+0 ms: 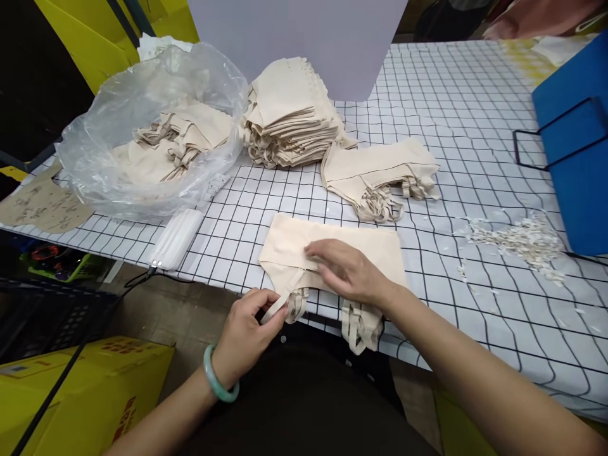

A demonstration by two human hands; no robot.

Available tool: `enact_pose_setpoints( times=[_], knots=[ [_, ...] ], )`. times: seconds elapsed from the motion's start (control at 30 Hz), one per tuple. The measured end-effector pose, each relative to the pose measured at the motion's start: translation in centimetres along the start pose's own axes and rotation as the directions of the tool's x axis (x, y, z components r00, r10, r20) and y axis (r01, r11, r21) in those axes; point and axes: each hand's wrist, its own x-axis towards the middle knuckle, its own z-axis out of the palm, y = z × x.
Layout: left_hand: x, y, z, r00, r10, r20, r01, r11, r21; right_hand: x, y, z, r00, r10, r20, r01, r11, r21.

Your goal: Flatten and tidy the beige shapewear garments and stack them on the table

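A flat pile of cream cloth pieces with straps [375,244], like small tote bags, lies at the table's front edge. My left hand [254,320], with a green bangle on its wrist, is closed in a pinch on a cream cloth strap [285,299] at the pile's lower left. My right hand [349,269] rests over the top piece, its fingers apart and slightly curved, holding nothing that shows. More looped straps [361,326] hang over the edge below my right wrist. Behind the pile lies a smaller bunch of the same cloth pieces [380,168].
A tall stack of cream pieces [289,114] stands at the back, beside a clear plastic bag [109,126] with more inside. A white power bank-like device [177,239] trails a cable. Small white scraps [527,240] lie right, near a blue box [577,145].
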Motion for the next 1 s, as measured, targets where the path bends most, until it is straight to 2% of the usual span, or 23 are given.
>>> enact_pose_setpoints(
  times=[0.07, 0.2, 0.27, 0.43, 0.5, 0.57, 0.6, 0.67, 0.7, 0.77, 0.8, 0.87, 0.9, 1.0],
  knots=[
    [-1.0, -0.6, -0.1, 0.999, -0.051, 0.011, 0.051, 0.998, -0.03, 0.8, 0.3, -0.1, 0.999, 0.049, 0.007, -0.049, 0.998, -0.041],
    [-2.4, -1.5, 0.0, 0.996, -0.088, 0.017, 0.089, 0.995, -0.048, 2.3, 1.6, 0.7, 0.96, 0.166, 0.225, -0.117, 0.97, -0.213],
    [-3.0, -1.7, 0.0, 0.995, -0.096, 0.036, 0.097, 0.995, -0.035, 2.5, 2.3, 1.3, 0.935, 0.203, 0.29, -0.12, 0.953, -0.279],
    [-4.1, -2.7, -0.6, 0.988, -0.12, 0.101, 0.127, 0.989, -0.071, 2.2, 2.7, 2.3, 0.932, 0.219, 0.289, -0.124, 0.941, -0.314],
    [-4.0, -3.1, -0.8, 0.993, -0.098, 0.07, 0.106, 0.988, -0.11, 2.4, 2.4, 2.0, 0.929, 0.222, 0.295, -0.137, 0.949, -0.283],
    [-3.3, -3.2, -1.2, 0.998, -0.036, -0.057, 0.029, 0.994, -0.109, 2.6, 2.2, 0.9, 0.937, 0.233, 0.26, -0.182, 0.961, -0.208],
    [-2.7, -3.2, -1.4, 0.991, 0.016, -0.134, -0.027, 0.996, -0.082, 2.6, 2.2, 0.0, 0.948, 0.251, 0.198, -0.221, 0.962, -0.159],
    [-0.7, -2.9, -1.9, 0.96, 0.151, -0.234, -0.152, 0.988, 0.015, 2.0, 2.2, -2.2, 0.945, 0.325, -0.032, -0.327, 0.943, -0.07],
    [0.5, -2.8, -2.1, 0.942, 0.23, -0.245, -0.218, 0.973, 0.076, 1.4, 2.3, -3.5, 0.908, 0.378, -0.179, -0.391, 0.919, -0.046],
    [3.4, -2.6, -2.2, 0.9, 0.384, -0.204, -0.347, 0.917, 0.198, -0.5, 2.4, -5.7, 0.772, 0.481, -0.415, -0.544, 0.838, -0.042],
    [4.9, -2.7, -2.2, 0.879, 0.444, -0.175, -0.396, 0.883, 0.254, -1.8, 2.4, -6.5, 0.698, 0.527, -0.485, -0.626, 0.778, -0.054],
    [7.7, -3.2, -2.0, 0.85, 0.507, -0.142, -0.438, 0.83, 0.346, -4.4, 2.2, -7.4, 0.584, 0.614, -0.531, -0.755, 0.651, -0.078],
    [9.0, -3.5, -1.9, 0.85, 0.505, -0.148, -0.424, 0.824, 0.377, -5.6, 2.0, -7.4, 0.548, 0.652, -0.524, -0.793, 0.603, -0.08],
    [12.2, -4.3, -2.1, 0.901, 0.365, -0.234, -0.256, 0.883, 0.393, -7.9, 1.6, -6.3, 0.494, 0.716, -0.493, -0.836, 0.548, -0.043]
  ],
)
